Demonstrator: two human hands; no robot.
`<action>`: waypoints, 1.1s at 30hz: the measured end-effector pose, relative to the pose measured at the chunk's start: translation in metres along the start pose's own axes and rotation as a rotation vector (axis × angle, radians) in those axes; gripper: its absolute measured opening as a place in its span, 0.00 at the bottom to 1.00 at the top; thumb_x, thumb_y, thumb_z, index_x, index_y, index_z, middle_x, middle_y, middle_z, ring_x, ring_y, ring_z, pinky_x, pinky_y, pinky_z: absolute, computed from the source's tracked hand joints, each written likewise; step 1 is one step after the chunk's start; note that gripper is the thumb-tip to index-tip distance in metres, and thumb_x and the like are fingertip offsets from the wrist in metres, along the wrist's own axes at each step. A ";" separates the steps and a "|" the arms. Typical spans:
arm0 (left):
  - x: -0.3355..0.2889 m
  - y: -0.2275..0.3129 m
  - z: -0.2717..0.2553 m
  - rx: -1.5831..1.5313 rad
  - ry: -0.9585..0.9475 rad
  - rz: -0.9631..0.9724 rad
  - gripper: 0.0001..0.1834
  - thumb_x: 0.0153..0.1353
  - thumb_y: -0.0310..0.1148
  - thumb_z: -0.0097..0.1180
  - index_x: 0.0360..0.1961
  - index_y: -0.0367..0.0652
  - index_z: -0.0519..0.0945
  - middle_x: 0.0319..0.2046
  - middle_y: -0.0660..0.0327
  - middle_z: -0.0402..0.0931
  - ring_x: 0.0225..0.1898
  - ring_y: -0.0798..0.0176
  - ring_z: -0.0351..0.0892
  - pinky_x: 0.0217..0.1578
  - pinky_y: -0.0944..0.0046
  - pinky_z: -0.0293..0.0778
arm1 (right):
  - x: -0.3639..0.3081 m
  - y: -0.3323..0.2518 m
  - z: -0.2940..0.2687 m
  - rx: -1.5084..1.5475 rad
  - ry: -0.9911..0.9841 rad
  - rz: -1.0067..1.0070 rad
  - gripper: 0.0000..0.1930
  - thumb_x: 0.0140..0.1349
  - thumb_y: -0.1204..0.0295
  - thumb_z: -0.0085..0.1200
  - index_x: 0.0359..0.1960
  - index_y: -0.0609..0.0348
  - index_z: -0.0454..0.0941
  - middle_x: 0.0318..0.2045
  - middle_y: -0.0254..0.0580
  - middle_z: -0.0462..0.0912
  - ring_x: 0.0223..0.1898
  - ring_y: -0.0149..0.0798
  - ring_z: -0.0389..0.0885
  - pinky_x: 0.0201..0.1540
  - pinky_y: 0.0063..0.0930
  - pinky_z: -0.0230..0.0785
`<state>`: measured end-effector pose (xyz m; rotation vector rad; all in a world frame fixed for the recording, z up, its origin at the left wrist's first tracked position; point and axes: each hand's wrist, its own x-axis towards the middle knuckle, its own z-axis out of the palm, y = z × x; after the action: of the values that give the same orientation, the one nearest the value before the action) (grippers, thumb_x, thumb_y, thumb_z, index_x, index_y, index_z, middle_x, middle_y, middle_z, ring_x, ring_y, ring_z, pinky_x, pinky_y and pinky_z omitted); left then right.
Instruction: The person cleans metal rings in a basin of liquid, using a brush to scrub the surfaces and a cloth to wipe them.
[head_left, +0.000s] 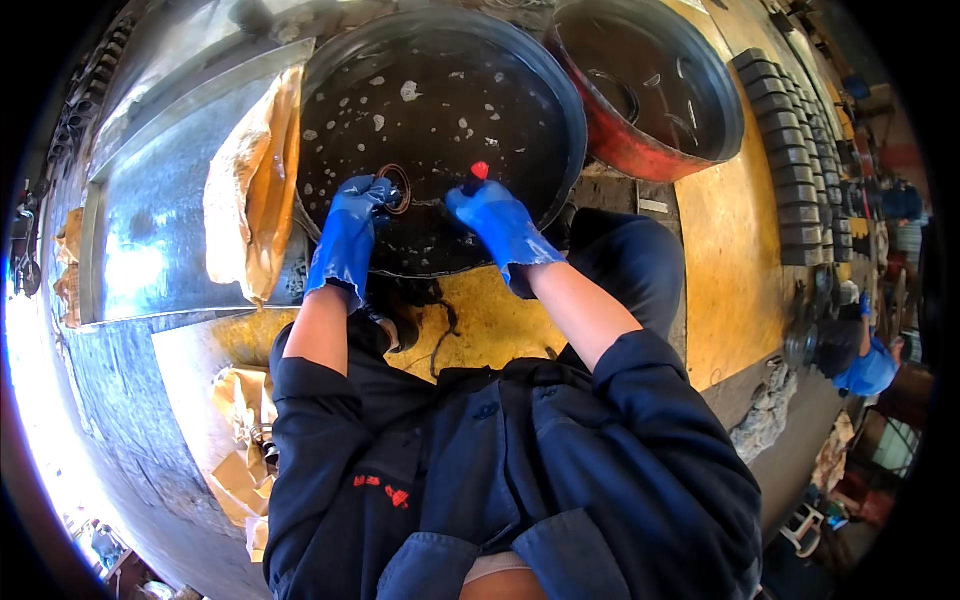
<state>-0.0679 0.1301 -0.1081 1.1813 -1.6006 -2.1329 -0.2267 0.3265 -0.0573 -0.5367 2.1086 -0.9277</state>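
1. Left hand (358, 205): gloved, fingers pinched on a copper-coloured ring (400, 190), which juts out toward 2 o'clock, over the near part of the tub.
2. Right hand (487, 212): at 3 o'clock from the left, gloved, fingers curled around a red-tipped tool (480, 170). The tip points to 12 o'clock; its grip is mostly hidden, so its kind cannot be told.
3. Beneath both, the tub (577, 130) holds dark liquid with pale flecks; the hands are near its 6 o'clock rim.
4. Likely trouble: the gloves look wet, so a loose pinch could drop the ring into the liquid, where it would be hard to see. The tool could slip likewise. A hasty movement could splash over the near rim onto the legs.
5. Farther out: brown paper (250, 200) at 9 o'clock, with a metal tray (150, 230) beyond; a red drum (640, 155) at 2 o'clock; metal blocks (790, 160) past it; a co-worker (870, 370) at 4 o'clock.
6. Writing: red marks (395, 495) on the jacket (450, 470) are too small to read; no brand or label can be made out elsewhere.
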 end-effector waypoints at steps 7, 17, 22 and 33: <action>-0.014 0.018 0.019 -0.038 -0.039 0.008 0.11 0.64 0.32 0.69 0.46 0.41 0.88 0.38 0.63 0.87 0.42 0.65 0.84 0.46 0.65 0.77 | 0.000 -0.032 0.011 -0.095 -0.069 -0.104 0.21 0.68 0.51 0.58 0.48 0.56 0.88 0.41 0.54 0.91 0.46 0.57 0.89 0.54 0.44 0.79; -0.021 0.021 0.019 -0.087 -0.056 0.078 0.10 0.65 0.32 0.68 0.45 0.40 0.88 0.37 0.62 0.87 0.41 0.66 0.84 0.46 0.65 0.77 | -0.005 -0.024 0.033 -0.400 0.031 -0.297 0.18 0.69 0.53 0.57 0.48 0.52 0.88 0.47 0.52 0.90 0.52 0.57 0.88 0.57 0.46 0.81; -0.014 0.014 0.011 -0.104 -0.073 0.042 0.11 0.68 0.35 0.67 0.45 0.39 0.88 0.39 0.61 0.87 0.41 0.65 0.85 0.45 0.63 0.79 | 0.034 0.026 0.035 -0.136 0.349 -0.391 0.20 0.70 0.52 0.56 0.52 0.51 0.88 0.55 0.50 0.89 0.57 0.55 0.87 0.64 0.44 0.78; 0.008 -0.002 0.015 0.142 -0.049 0.174 0.10 0.70 0.33 0.68 0.47 0.40 0.90 0.35 0.62 0.88 0.38 0.63 0.85 0.42 0.63 0.79 | 0.024 -0.017 -0.007 0.307 0.057 -0.039 0.20 0.71 0.54 0.56 0.45 0.58 0.89 0.34 0.48 0.91 0.37 0.46 0.89 0.46 0.38 0.80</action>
<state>-0.0835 0.1365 -0.1119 0.9939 -1.8304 -1.9820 -0.2461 0.3037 -0.0530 -0.3979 1.9600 -1.2744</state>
